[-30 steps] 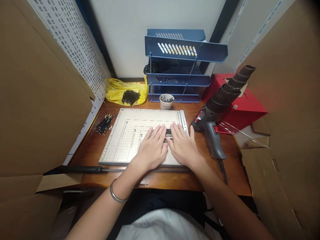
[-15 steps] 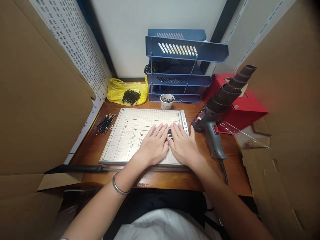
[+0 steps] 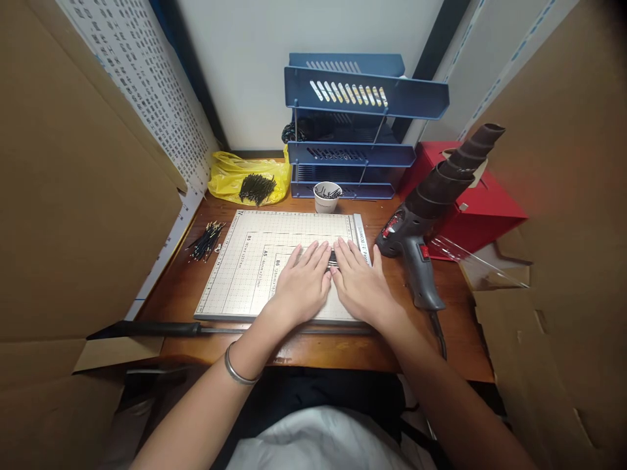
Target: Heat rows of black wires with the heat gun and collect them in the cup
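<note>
Both hands lie flat, palms down, on the right part of a cream cutting board (image 3: 235,274) printed with a grid. My left hand (image 3: 304,277) has its fingers stretched forward over the board. Beside it my right hand (image 3: 360,277) is also spread flat, its thumb near my left thumb. Between the two hands a few thin black pieces (image 3: 333,260) show on the board; how far they reach under the fingers is hidden. The board's long blade arm, with a black handle (image 3: 157,329), lies along its near edge.
A heat gun (image 3: 421,235) stands right of the board before a red box (image 3: 490,212). Behind are a white cup (image 3: 326,203) of black pieces, a blue tray rack (image 3: 353,155) and a yellow bag (image 3: 223,179) with black pieces. More black pieces (image 3: 206,241) lie at left.
Both hands stay flat on the board, with my left wrist and forearm shifted slightly to the right.
</note>
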`<act>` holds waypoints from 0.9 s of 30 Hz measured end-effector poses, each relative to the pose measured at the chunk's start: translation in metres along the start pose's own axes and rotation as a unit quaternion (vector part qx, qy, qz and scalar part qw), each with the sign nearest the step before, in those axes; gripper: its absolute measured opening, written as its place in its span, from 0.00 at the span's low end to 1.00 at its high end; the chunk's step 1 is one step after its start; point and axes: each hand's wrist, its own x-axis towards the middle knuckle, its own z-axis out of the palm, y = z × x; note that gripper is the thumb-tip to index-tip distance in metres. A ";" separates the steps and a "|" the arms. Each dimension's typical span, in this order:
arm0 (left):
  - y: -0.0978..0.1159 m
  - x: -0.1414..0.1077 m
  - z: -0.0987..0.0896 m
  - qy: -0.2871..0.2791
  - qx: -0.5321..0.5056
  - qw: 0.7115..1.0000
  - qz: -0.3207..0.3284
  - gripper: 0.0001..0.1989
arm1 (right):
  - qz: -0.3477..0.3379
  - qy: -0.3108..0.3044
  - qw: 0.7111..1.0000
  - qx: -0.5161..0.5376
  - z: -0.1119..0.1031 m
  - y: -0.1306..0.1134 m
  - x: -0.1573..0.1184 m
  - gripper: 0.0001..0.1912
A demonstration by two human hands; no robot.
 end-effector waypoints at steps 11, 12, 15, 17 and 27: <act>0.001 -0.004 -0.001 0.010 -0.008 1.000 -0.005 0.29 | 0.003 -0.003 1.000 -0.015 0.002 0.000 0.000 0.32; 0.001 -0.004 0.000 0.010 -0.005 1.000 0.000 0.29 | 0.002 -0.001 1.000 -0.017 0.003 0.000 0.000 0.31; 0.001 -0.006 0.001 0.009 -0.001 1.000 0.015 0.29 | -0.001 0.006 1.000 -0.022 0.004 0.001 0.000 0.31; 0.000 -0.007 0.001 0.012 0.002 1.000 0.025 0.29 | -0.003 0.009 1.000 -0.025 0.005 0.001 0.000 0.31; -0.001 -0.009 0.002 0.004 0.017 0.999 0.035 0.30 | 0.002 0.020 0.999 -0.032 0.005 -0.001 0.000 0.31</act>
